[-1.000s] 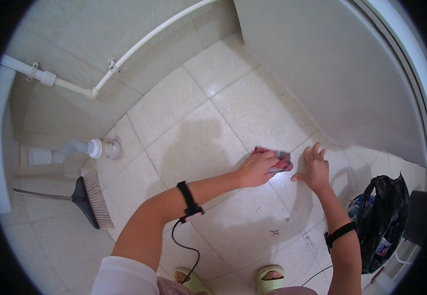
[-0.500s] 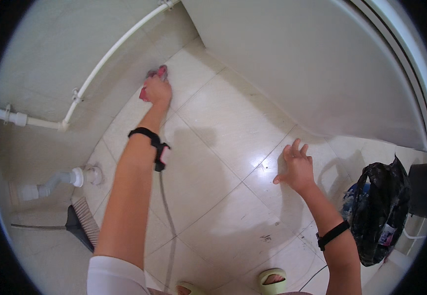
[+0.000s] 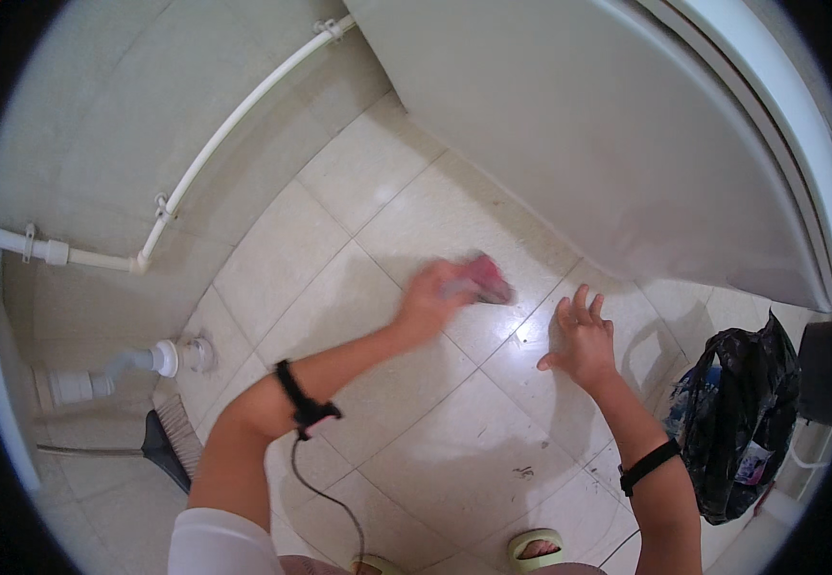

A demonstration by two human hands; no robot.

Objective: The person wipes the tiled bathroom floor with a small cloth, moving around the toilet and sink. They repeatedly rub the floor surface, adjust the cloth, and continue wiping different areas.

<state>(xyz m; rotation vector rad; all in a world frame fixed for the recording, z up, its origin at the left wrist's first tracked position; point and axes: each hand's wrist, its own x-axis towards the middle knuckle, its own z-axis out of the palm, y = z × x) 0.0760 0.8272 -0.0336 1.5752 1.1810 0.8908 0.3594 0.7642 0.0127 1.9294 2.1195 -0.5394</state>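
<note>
"Clutching a crumpled red cloth [image 3: 493, 279], the left hand [image 3: 435, 295] is blurring above the tiled floor [image 3: 416, 431], its separate fingers hard to make out."

"Is the cloth touching the tile?"

"Blur is masking its underside, so I am not telling. It is sitting nearer the floor's edge along the white panel [image 3: 617, 125] than the edge along the grey wall [image 3: 148, 105]."

"And the right hand [image 3: 584, 345]?"

"Holding nothing, it is spreading its fingers just beside the panel's foot, thumb standing apart. Whether the fingertips are pressing on the floor, the view is not showing."

"What else is hiding?"

"One green slipper [image 3: 537, 548] is showing at the bottom; its mate is almost entirely slipping out of frame. Toward the floor's right edge, a black plastic bag [image 3: 744, 431] is partly covering something blue, too jumbled to identify. Across at the left, a broom [image 3: 165, 450] is losing its handle's end beyond the pale edge."

"How much room are the hands having?"

"Tile is stretching from the cloth to the far corner, where wall and panel are meeting, and back past some dark marks [image 3: 523, 471] toward the slipper."

"The arms?"

"The left is bending at the elbow and slanting inward; the right is reaching up from the lower right, leaning left."
</note>
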